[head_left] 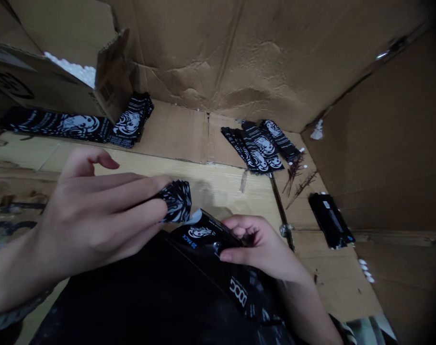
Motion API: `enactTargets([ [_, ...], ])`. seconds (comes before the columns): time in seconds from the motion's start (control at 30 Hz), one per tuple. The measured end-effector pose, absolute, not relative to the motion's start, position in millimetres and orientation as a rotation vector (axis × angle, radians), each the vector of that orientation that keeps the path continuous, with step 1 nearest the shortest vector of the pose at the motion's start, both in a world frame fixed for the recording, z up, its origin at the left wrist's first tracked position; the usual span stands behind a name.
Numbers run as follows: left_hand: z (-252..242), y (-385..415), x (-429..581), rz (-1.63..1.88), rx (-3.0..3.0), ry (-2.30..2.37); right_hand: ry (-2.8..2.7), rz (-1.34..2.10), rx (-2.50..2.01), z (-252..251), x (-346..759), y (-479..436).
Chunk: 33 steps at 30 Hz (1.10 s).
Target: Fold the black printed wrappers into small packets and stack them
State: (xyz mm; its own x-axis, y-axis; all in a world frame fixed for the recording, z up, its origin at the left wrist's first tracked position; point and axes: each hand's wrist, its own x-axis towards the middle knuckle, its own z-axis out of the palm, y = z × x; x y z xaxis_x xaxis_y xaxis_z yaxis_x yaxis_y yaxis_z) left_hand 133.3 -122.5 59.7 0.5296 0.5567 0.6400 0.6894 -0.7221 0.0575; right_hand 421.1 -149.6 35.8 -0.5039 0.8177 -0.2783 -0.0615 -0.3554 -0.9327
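My left hand (106,211) grips a small stack of black sachets (177,201) with white print, its fingers covering much of it. The ends of the sachets sit just above the mouth of a black pouch (203,235) marked "20 PACK". I cannot tell whether the two touch. My right hand (256,242) is closed on the pouch's side, thumb in front and fingers behind. Below it lie more black printed packages (254,297) against the dark clothing, partly in shadow.
An open cardboard box (60,81) with white contents stands at the back left. Printed sachets lie in a row (77,125), a pile (131,120) and a fanned group (261,148). Brown twig-like bits (295,175) and a black packet (331,220) lie rightward. Cardboard walls (218,52) enclose the back and right.
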Motion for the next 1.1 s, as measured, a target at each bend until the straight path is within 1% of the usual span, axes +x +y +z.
enactTargets([
  [0.13, 62, -127, 139, -0.847, -2.538, -0.879, -1.211, 2.001, -1.076, 35, 419, -150],
  [0.3, 62, -129, 136, -0.828, -2.541, -0.731, -1.164, 1.949, -1.126, 40, 417, -151],
  [0.4, 58, -126, 132, -0.861, -2.619, -0.726, -1.2, 1.922, -1.141, 41, 417, -151],
  [0.53, 55, -121, 128, -0.917, -2.735, -0.715, -1.225, 1.983, -1.058, 36, 419, -151],
  [0.73, 56, -122, 132, -0.909, -2.672, -0.692, -1.139, 2.084, -0.985, 35, 421, -149],
  [0.97, 44, -132, 123, -0.904, -2.492, -0.773, -1.172, 1.924, -1.068, 40, 417, -152],
  [1.1, 39, -135, 120, -0.892, -2.495, -0.761, -1.171, 1.927, -1.08, 42, 415, -153],
])
